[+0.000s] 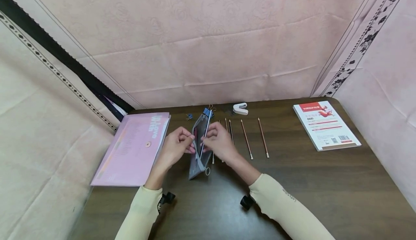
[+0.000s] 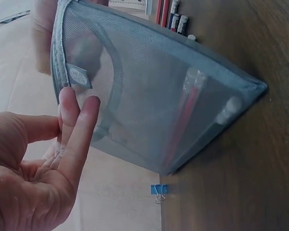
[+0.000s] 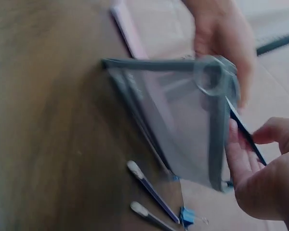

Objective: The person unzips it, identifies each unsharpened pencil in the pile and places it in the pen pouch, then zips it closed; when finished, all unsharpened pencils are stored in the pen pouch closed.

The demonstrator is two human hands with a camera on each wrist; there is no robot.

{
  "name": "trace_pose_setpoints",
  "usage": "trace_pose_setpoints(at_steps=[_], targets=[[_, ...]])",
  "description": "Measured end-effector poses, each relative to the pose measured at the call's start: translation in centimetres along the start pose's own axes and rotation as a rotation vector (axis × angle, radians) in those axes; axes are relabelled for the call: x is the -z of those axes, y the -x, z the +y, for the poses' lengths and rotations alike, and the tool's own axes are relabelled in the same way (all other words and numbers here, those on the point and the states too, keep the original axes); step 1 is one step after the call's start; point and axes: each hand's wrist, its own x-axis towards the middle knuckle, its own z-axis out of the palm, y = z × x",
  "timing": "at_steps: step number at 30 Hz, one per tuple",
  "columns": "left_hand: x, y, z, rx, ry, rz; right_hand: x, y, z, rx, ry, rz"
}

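Observation:
A grey-blue see-through mesh zip pouch (image 1: 196,170) stands tilted between both hands, with pencils showing inside it. My left hand (image 1: 174,146) pinches the rim of its mouth between thumb and fingers. In the left wrist view, a red pencil (image 2: 180,120) shows through the mesh (image 2: 139,91). My right hand (image 1: 222,144) is at the opposite side of the mouth. Between its thumb and fingers, in the right wrist view, is a thin dark blue pencil (image 3: 244,129), at the pouch's opening. A round pull ring (image 1: 207,171) hangs at the near end of the pouch.
Several pencils (image 1: 246,140) lie right of the pouch. Behind are a blue binder clip (image 1: 189,116) and a small white stapler (image 1: 240,108). A pink folder (image 1: 130,153) lies left, a white and red book (image 1: 328,126) far right. Curtains surround the brown table (image 1: 208,211).

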Motion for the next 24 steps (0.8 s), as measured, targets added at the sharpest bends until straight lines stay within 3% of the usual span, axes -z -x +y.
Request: trace_pose_setpoints(at_steps=[5, 16, 24], targets=[[0.0, 0.0, -0.2, 0.01, 0.005, -0.002, -1.1, 0.5, 0.7, -0.033, 0.15, -0.078], [0.0, 0.3, -0.2, 0.011, 0.03, 0.012, -1.2, 0.3, 0.7, -0.038, 0.369, -0.043], [0.3, -0.3, -1.5, -0.01, 0.057, 0.035, -0.1, 0.1, 0.6, -0.031, 0.297, -0.035]])
